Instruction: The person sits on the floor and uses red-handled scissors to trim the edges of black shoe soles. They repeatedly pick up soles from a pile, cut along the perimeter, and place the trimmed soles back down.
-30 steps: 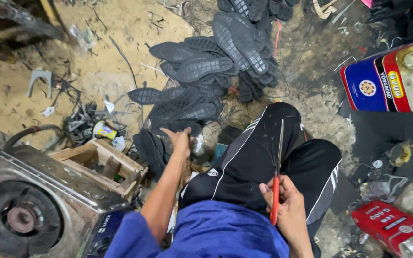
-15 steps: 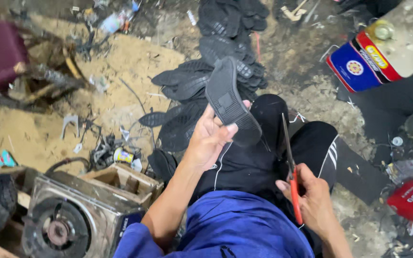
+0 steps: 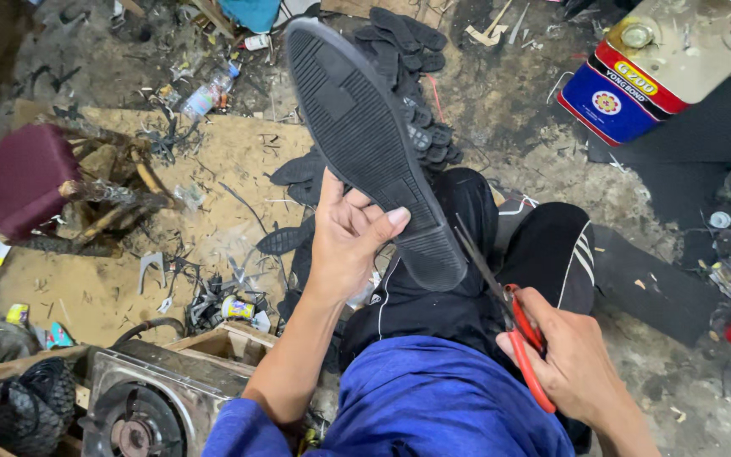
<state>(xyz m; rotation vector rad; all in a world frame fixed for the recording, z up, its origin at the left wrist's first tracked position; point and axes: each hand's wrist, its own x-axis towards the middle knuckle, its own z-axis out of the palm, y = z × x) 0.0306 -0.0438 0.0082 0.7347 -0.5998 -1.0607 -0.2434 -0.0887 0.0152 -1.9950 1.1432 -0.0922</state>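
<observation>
The left hand [image 3: 349, 241] is gripping a long black moulded rubber shoe sole [image 3: 367, 140], thumb pressing across the tread near the heel end and fingers wrapping behind, toe pointing away above the lap. The sole is likely light, flexible and grippy rather than slippery; holding near the heel is leaving the toe free to flex. The right hand [image 3: 577, 368] is closing around red-handled scissors [image 3: 509, 313], blades pointing at the sole's heel, barely parted.

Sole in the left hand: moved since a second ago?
Yes. The sole was not in hand then; the left hand has lifted it off the floor pile, above the knees.
</observation>
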